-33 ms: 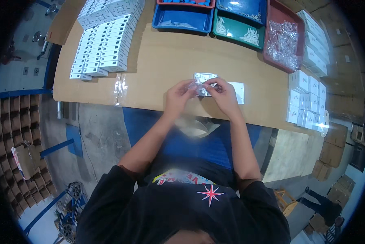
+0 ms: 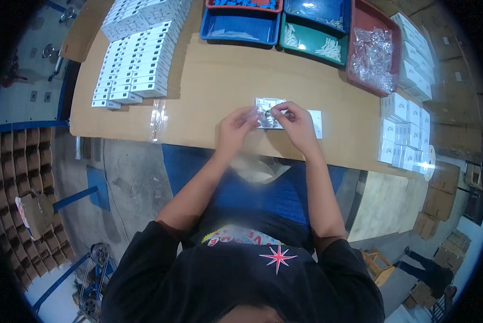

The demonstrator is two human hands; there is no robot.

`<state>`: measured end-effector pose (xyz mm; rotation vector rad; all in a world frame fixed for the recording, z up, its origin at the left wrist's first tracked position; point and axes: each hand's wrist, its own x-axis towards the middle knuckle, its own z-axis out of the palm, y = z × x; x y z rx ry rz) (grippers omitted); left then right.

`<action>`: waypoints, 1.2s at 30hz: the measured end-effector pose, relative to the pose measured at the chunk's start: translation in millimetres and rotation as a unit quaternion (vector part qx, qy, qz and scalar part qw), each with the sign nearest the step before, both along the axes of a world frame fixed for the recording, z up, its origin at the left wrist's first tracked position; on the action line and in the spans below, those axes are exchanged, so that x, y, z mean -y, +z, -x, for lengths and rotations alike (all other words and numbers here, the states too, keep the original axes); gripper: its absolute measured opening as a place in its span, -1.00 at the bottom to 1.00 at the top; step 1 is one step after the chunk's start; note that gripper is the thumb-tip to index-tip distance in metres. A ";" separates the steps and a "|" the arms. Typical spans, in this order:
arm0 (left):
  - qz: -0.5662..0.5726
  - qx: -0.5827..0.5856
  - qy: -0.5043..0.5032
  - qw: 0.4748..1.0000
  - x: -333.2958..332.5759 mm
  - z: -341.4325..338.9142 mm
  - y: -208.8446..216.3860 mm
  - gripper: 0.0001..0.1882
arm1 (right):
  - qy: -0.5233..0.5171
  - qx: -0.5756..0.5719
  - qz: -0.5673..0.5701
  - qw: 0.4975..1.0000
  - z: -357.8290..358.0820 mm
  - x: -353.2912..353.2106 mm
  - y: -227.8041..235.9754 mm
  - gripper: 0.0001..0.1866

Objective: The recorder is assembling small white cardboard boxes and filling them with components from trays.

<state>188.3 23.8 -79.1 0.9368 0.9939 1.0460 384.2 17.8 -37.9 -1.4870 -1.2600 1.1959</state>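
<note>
Over an open white box (image 2: 269,101) near the table's front edge, both my hands work close together. My left hand (image 2: 236,129) is closed in a pinch on what looks like a small clear plastic bag (image 2: 261,116), partly hidden by the fingers. My right hand (image 2: 297,126) is pinched too, its thumb and forefinger together above the box; what they hold is too small to name. Beside the right hand, the flat white part (image 2: 316,124) lies on the table, partly covered by that hand.
Stacked white boxes (image 2: 139,59) stand at the left, and more white boxes (image 2: 400,129) at the right. A red tray of clear plastic bags (image 2: 373,59), a green tray of white plugs (image 2: 314,46) and blue trays (image 2: 241,27) line the far side. A person (image 2: 427,272) is at lower right.
The fingertips of my right hand have drawn slightly away from the left ones. The clear plastic shows less over the box. The view has shifted a little.
</note>
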 end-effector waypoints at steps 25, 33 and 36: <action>-0.005 -0.060 -0.009 0.998 6.7 3.9 -30.5 -0.68 | -0.072 0.456 -0.025 0.887 -96.7 -220.7 -15.6 -0.85; -0.020 -0.072 -0.025 0.997 4.5 3.3 -25.4 -0.67 | -0.112 0.453 -0.008 0.885 -89.5 -226.3 -18.0 -0.81; -0.018 -0.062 -0.018 0.998 5.0 1.5 -22.8 -0.67 | -0.118 0.447 -0.047 0.885 -92.8 -221.7 -17.3 -0.80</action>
